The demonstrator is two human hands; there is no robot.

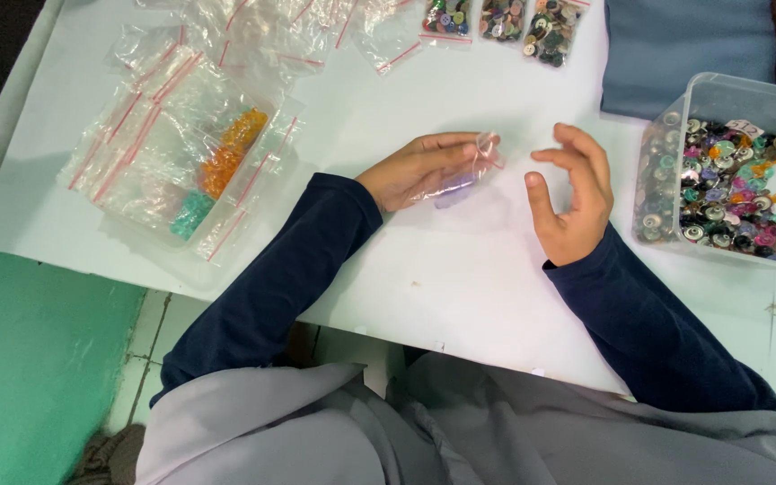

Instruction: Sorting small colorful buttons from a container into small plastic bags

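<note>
My left hand (419, 169) lies palm up on the white table (460, 269) and holds a small clear zip bag (467, 175) with some purple pieces inside. A hand's width to its right, my right hand (572, 193) hovers with curled, spread fingers and holds nothing. It is close to the clear plastic box (720, 90) full of mixed coloured buttons (729, 189). Dark blue sleeves cover both forearms.
A clear tub (172, 162) at left holds empty red-striped zip bags plus orange and teal beads. Loose empty bags (262, 31) lie at the top. Three filled button bags (500, 22) sit at the top centre. A blue cloth (684, 49) lies at top right.
</note>
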